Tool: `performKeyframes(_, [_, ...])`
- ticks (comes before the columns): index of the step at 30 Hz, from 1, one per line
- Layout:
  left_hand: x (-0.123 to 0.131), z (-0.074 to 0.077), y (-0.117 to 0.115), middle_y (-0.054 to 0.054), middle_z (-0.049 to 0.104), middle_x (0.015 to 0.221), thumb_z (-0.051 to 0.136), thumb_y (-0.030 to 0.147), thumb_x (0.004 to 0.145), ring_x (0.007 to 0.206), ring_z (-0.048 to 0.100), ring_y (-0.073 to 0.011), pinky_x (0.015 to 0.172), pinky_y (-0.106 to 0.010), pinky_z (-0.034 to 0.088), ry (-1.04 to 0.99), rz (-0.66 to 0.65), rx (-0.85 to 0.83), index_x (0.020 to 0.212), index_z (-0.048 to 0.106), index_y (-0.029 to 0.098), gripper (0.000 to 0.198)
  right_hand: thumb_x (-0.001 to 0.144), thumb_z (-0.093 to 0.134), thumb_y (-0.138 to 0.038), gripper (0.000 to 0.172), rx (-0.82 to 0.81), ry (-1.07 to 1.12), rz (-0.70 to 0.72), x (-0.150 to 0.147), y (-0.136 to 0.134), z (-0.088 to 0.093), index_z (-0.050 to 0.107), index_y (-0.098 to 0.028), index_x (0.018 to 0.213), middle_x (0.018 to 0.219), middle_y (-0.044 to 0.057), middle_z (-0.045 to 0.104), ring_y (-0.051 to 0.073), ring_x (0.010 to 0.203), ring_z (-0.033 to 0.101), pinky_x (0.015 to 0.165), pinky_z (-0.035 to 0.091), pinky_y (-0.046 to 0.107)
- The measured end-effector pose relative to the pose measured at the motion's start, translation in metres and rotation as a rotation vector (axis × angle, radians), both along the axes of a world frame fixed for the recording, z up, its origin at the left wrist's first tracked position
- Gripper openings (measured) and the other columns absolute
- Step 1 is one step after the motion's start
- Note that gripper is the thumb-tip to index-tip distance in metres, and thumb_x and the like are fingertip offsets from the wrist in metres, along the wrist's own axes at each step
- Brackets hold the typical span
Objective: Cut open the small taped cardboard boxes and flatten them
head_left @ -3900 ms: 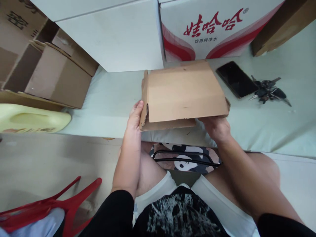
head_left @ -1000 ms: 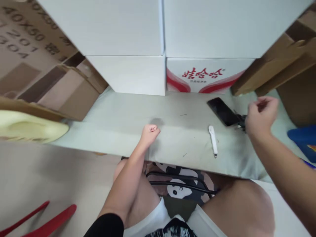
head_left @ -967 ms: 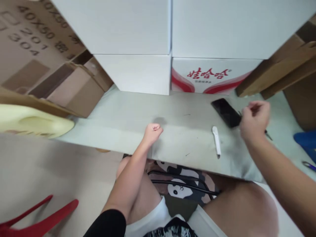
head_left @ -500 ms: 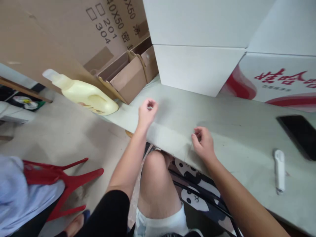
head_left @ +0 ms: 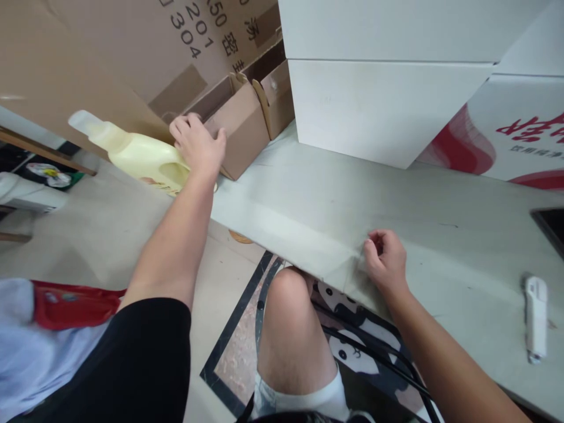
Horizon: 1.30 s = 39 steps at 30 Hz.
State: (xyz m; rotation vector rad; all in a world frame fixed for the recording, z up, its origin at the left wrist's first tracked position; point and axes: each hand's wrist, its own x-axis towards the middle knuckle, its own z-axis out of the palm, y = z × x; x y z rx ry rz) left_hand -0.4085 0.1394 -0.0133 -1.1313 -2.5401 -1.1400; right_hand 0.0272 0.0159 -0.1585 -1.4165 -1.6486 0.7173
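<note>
At the left end of the table, my left hand (head_left: 199, 141) reaches over the near end of a small open cardboard box (head_left: 240, 132). Its thumb is spread from its fingers, and the fingertips are at the box's opening, partly hidden. My left wrist covers the base of a pale yellow bottle (head_left: 141, 155) with a moulded handle. Resting on the table by its front edge, my right hand (head_left: 386, 261) is loosely curled, thumb against fingers, with no object visible in it.
White cartons (head_left: 352, 111) stand along the back of the table (head_left: 326, 200). On the right lie a white tool (head_left: 536, 317) and a black phone-like device (head_left: 550, 226), cut off by the frame. A seated person's light blue clothing (head_left: 20, 346) shows beside a red chair (head_left: 73, 302).
My left hand has moved left and away from me, from the bare tabletop to the small box, and its fingers have spread. My right hand stays curled on the table. The view has shifted slightly.
</note>
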Motion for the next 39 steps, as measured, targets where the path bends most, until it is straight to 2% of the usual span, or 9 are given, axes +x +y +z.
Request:
performKeyframes(5, [-0.011, 0.002, 0.001, -0.007, 0.015, 0.156, 0.088, 0.001, 0.069, 0.153, 0.008, -0.0263, 0.131, -0.038, -0.005, -0.155, -0.002, 0.026, 0.073, 0.043, 0.019, 0.049, 0.084, 0.053, -0.032, 0.01, 0.039, -0.032, 0.026, -0.002, 0.001, 0.002, 0.055, -0.023, 0.081, 0.072, 0.002, 0.056, 0.017, 0.066, 0.047, 0.066, 0.039, 0.035])
performKeyframes(10, [-0.008, 0.01, -0.042, -0.013, 0.033, 0.145, 0.094, 0.021, 0.071, 0.146, 0.021, -0.0256, 0.129, -0.036, 0.017, -0.151, -0.226, 0.076, 0.077, 0.053, 0.016, 0.041, 0.085, 0.052, -0.031, 0.01, 0.05, -0.031, 0.041, -0.002, 0.002, 0.002, 0.055, -0.023, 0.08, 0.072, 0.002, 0.054, 0.017, 0.065, 0.047, 0.067, 0.039, 0.035])
performKeyframes(15, [0.031, 0.011, -0.114, -0.016, 0.041, 0.144, 0.088, 0.032, 0.076, 0.15, 0.032, -0.034, 0.128, -0.048, 0.029, -0.048, -0.392, -0.003, 0.07, 0.052, 0.017, 0.04, 0.085, 0.052, -0.029, 0.009, 0.072, -0.006, 0.061, -0.004, 0.002, 0.003, 0.054, -0.023, 0.079, 0.072, 0.002, 0.054, 0.018, 0.066, 0.047, 0.067, 0.039, 0.035])
performKeyframes(18, [0.075, 0.004, -0.131, -0.015, 0.046, 0.147, 0.087, 0.032, 0.076, 0.152, 0.037, -0.0374, 0.127, -0.051, 0.035, -0.004, -0.527, -0.002, 0.066, 0.051, 0.02, 0.04, 0.084, 0.053, -0.03, 0.008, 0.083, 0.019, 0.095, -0.008, 0.001, 0.007, 0.053, -0.023, 0.08, 0.073, 0.002, 0.055, 0.018, 0.067, 0.049, 0.068, 0.041, 0.036])
performKeyframes(23, [0.174, -0.008, -0.101, -0.009, 0.052, 0.152, 0.091, 0.037, 0.074, 0.155, 0.04, -0.0361, 0.126, -0.048, 0.041, -0.127, -0.81, 0.074, 0.067, 0.055, 0.021, 0.04, 0.085, 0.055, -0.034, 0.012, 0.151, 0.065, 0.063, 0.014, 0.007, 0.025, 0.055, -0.024, 0.091, 0.086, 0.004, 0.059, 0.018, 0.076, 0.054, 0.075, 0.047, 0.038])
performKeyframes(28, [0.258, -0.008, -0.069, -0.007, 0.058, 0.151, 0.088, 0.047, 0.077, 0.154, 0.043, -0.0353, 0.127, -0.045, 0.041, -0.217, -1.107, 0.074, 0.067, 0.061, 0.021, 0.039, 0.091, 0.057, -0.03, 0.011, 0.478, 0.175, -0.173, 0.093, 0.018, 0.055, 0.056, -0.021, 0.097, 0.087, 0.001, 0.054, 0.014, 0.074, 0.052, 0.07, 0.043, 0.033])
performKeyframes(33, [0.288, -0.01, -0.067, -0.007, 0.062, 0.143, 0.071, 0.075, 0.083, 0.144, 0.055, -0.0354, 0.121, -0.051, 0.049, -0.188, -1.232, 0.124, 0.061, 0.062, 0.021, 0.059, 0.091, 0.062, -0.04, 0.021, 0.688, 0.301, -0.346, 0.156, 0.019, 0.068, 0.06, -0.02, 0.096, 0.086, 0.001, 0.05, 0.012, 0.073, 0.052, 0.069, 0.039, 0.032])
performKeyframes(36, [0.298, -0.016, -0.071, -0.005, 0.068, 0.133, 0.055, 0.077, 0.094, 0.14, 0.059, -0.0306, 0.118, -0.049, 0.052, -0.367, -1.15, 0.252, 0.058, 0.064, 0.022, 0.065, 0.092, 0.062, -0.042, 0.025, 0.658, 0.314, -0.274, 0.161, 0.015, 0.072, 0.065, -0.021, 0.105, 0.097, 0.004, 0.055, 0.016, 0.086, 0.058, 0.073, 0.043, 0.033])
performKeyframes(39, [0.304, -0.023, -0.075, -0.004, 0.069, 0.133, 0.065, 0.065, 0.094, 0.14, 0.059, -0.0299, 0.118, -0.049, 0.052, -0.462, -1.041, 0.299, 0.064, 0.069, 0.023, 0.052, 0.095, 0.061, -0.037, 0.022, 0.641, 0.247, -0.181, 0.156, 0.009, 0.074, 0.067, -0.022, 0.11, 0.104, 0.006, 0.059, 0.019, 0.097, 0.06, 0.074, 0.048, 0.034])
